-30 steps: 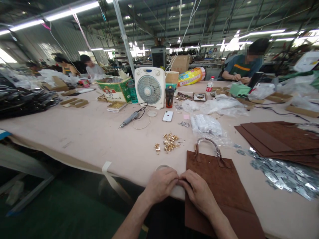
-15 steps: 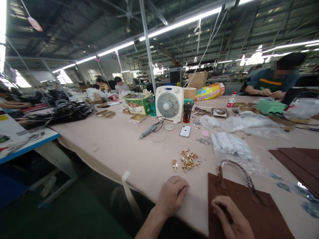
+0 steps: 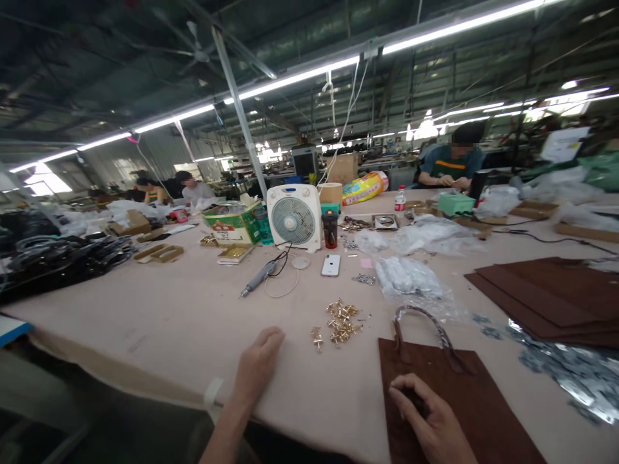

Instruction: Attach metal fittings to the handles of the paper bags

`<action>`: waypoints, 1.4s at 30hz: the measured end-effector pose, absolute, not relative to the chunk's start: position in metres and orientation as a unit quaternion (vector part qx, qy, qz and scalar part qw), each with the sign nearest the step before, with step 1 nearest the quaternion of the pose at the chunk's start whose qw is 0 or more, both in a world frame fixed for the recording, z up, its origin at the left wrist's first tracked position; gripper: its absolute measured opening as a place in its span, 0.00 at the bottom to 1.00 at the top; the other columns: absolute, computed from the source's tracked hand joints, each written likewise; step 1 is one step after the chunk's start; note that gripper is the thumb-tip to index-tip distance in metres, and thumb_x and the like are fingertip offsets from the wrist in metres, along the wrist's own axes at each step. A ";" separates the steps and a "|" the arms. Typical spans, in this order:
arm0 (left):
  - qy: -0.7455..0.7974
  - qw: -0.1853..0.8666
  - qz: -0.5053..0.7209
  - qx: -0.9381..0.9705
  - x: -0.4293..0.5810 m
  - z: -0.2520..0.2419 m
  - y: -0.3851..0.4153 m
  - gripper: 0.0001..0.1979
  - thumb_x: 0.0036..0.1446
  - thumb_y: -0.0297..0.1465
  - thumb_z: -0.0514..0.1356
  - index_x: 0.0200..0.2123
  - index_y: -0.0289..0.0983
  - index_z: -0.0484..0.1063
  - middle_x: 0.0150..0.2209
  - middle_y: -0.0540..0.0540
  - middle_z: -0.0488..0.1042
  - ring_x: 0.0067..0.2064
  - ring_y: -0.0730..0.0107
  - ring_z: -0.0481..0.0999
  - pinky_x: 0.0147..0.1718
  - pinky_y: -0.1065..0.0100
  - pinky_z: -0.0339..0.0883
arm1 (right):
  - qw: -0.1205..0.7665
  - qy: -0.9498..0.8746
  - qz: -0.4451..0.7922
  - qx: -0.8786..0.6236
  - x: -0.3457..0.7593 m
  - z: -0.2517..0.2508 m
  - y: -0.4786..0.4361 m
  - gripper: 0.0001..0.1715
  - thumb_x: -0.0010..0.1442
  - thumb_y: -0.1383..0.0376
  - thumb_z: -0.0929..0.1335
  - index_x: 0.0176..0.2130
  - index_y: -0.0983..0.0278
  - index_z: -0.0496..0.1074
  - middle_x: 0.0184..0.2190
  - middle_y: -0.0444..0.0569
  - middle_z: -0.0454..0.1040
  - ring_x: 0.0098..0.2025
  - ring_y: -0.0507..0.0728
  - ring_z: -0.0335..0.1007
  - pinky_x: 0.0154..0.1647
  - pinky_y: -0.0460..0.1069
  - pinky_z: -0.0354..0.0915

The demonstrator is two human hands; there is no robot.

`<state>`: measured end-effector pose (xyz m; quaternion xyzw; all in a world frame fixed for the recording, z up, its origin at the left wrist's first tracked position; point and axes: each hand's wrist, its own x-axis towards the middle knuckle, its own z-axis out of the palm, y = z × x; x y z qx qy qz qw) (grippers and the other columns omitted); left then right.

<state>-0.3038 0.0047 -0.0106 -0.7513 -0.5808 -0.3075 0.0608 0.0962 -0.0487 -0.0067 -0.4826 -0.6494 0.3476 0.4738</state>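
Observation:
A flat brown bag panel (image 3: 454, 412) lies on the table in front of me, and its curved handle (image 3: 425, 317) is wrapped in clear plastic. My right hand (image 3: 428, 412) is over the panel with its fingers curled and the thumb drawn in; anything between them is hidden. To the left, at the table's near side, my left hand (image 3: 258, 364) has its fingers folded together, and I cannot make out whether something is inside. Beyond my hands lies a pile of gold-coloured metal fittings (image 3: 342, 321), with a smaller group (image 3: 316, 338) nearest my left hand.
A corded electric screwdriver (image 3: 258, 279), a white phone (image 3: 331, 265) and a box fan (image 3: 294, 218) stand or lie farther back. At the right are stacked brown panels (image 3: 546, 293) and many shiny metal pieces (image 3: 575, 380). A co-worker (image 3: 452, 164) sits across the table.
The view has turned to the right. My left hand has moved left, farther from the gold fittings and the bag panel. My right hand stays over the panel.

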 end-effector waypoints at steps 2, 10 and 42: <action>-0.573 0.044 -0.292 -0.764 -0.304 -0.017 0.006 0.17 0.72 0.30 0.52 0.56 0.47 0.75 0.58 0.45 0.77 0.56 0.61 0.80 0.55 0.59 0.77 | 0.474 -0.639 0.362 -0.486 0.095 -0.003 -0.050 0.20 0.67 0.48 0.68 0.35 0.60 0.76 0.28 0.44 0.74 0.28 0.54 0.72 0.30 0.44 0.70; -0.606 0.095 -0.274 -0.741 -0.292 -0.013 0.008 0.26 0.72 0.33 0.51 0.71 0.44 0.58 0.64 0.43 0.73 0.61 0.56 0.77 0.56 0.54 0.77 | 0.515 -0.573 0.375 -0.516 0.097 -0.007 -0.051 0.25 0.64 0.43 0.70 0.37 0.62 0.77 0.27 0.45 0.73 0.27 0.55 0.71 0.29 0.46 0.70; -0.533 -0.027 -0.383 -0.754 -0.131 -0.002 0.065 0.10 0.66 0.26 0.60 0.50 0.40 0.76 0.47 0.45 0.80 0.50 0.62 0.76 0.52 0.59 0.72 | 0.447 -0.497 0.229 -0.708 0.247 -0.025 -0.063 0.32 0.53 0.36 0.70 0.40 0.58 0.79 0.32 0.47 0.81 0.35 0.62 0.80 0.34 0.47 0.72</action>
